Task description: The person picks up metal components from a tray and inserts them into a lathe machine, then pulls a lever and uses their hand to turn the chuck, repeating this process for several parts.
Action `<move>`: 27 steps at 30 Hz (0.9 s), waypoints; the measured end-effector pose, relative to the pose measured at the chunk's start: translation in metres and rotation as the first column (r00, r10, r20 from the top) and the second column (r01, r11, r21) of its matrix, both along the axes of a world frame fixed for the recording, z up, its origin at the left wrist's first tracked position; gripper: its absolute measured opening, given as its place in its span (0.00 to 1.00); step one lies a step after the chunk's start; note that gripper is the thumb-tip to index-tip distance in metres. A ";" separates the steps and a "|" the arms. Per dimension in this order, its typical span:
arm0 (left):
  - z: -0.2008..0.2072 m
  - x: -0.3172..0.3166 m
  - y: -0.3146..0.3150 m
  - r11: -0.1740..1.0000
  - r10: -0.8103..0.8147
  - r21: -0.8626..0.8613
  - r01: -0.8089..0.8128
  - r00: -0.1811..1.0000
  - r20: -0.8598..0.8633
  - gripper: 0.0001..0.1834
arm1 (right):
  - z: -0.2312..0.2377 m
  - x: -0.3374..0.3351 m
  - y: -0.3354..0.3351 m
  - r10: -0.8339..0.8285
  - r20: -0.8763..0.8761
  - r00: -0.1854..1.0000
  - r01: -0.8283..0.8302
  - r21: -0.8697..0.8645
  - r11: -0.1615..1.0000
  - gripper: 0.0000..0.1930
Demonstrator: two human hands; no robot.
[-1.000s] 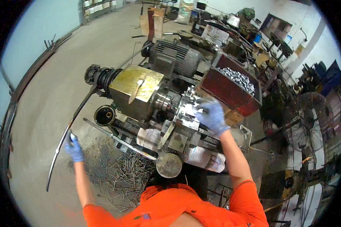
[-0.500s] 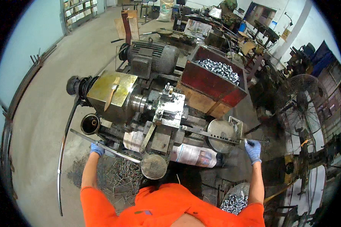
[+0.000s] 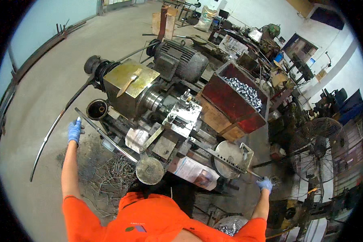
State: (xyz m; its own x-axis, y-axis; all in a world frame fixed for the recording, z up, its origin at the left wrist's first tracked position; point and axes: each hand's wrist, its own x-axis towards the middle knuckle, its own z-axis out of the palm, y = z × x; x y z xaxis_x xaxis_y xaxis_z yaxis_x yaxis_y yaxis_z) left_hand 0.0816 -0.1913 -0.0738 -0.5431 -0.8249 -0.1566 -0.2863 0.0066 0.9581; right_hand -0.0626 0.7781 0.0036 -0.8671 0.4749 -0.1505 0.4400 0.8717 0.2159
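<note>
While right hand (image 3: 264, 184) (gloved) holds lever (image 3: 228, 161), left hand (image 3: 74, 131) has shifted outward

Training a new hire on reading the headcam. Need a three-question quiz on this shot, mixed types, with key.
1. True or false: the wooden-handled brush lies on the floor.
2. Multiple choice: which of the person's hands is at the outer end of the perforated bar? a) left b) right c) neither
3. Fill in the blank: the red box holds many small, shiny ____.

Key:
1. False. It lies on the brassy-yellow top of the machine housing.
2. b. The right hand is on the handle there.
3. Metal parts.
</note>
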 end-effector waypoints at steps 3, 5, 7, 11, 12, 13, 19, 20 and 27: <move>0.010 -0.018 0.020 0.995 0.090 0.043 -0.090 0.996 0.000 0.25 | -0.012 0.037 -0.003 -0.044 -0.092 0.995 0.044 0.002 0.999 0.31; 0.001 -0.029 0.026 0.983 0.182 0.010 -0.182 0.983 0.026 0.24 | -0.021 0.071 -0.010 -0.012 -0.130 0.991 0.015 0.027 1.000 0.29; -0.004 -0.064 0.049 0.973 0.215 0.083 -0.214 0.976 -0.006 0.20 | -0.043 0.131 -0.001 0.149 -0.370 0.917 -0.099 0.151 0.983 0.25; -0.023 -0.069 0.062 0.934 0.347 0.140 -0.328 0.927 -0.143 0.12 | -0.037 0.239 0.007 -0.331 -0.174 0.928 0.332 -0.022 0.943 0.24; -0.027 -0.068 0.056 0.933 0.352 0.144 -0.330 0.922 -0.163 0.12 | -0.041 0.269 0.024 -0.396 -0.065 0.916 0.400 0.068 0.914 0.22; -0.033 -0.078 0.054 0.937 0.339 0.156 -0.313 0.922 -0.184 0.12 | -0.054 0.313 0.053 -0.316 -0.068 0.946 0.316 -0.019 0.949 0.24; -0.033 -0.074 0.052 0.936 0.348 0.128 -0.329 0.918 -0.190 0.10 | -0.079 0.353 0.053 -0.283 -0.042 0.958 0.284 0.007 0.959 0.26; -0.028 -0.076 0.057 0.933 0.356 0.134 -0.335 0.915 -0.191 0.10 | -0.078 0.354 0.048 -0.294 -0.045 0.955 0.294 0.015 0.956 0.26; -0.026 -0.075 0.054 0.929 0.367 0.148 -0.340 0.902 -0.228 0.10 | -0.076 0.353 0.033 -0.314 -0.053 0.948 0.316 0.021 0.949 0.26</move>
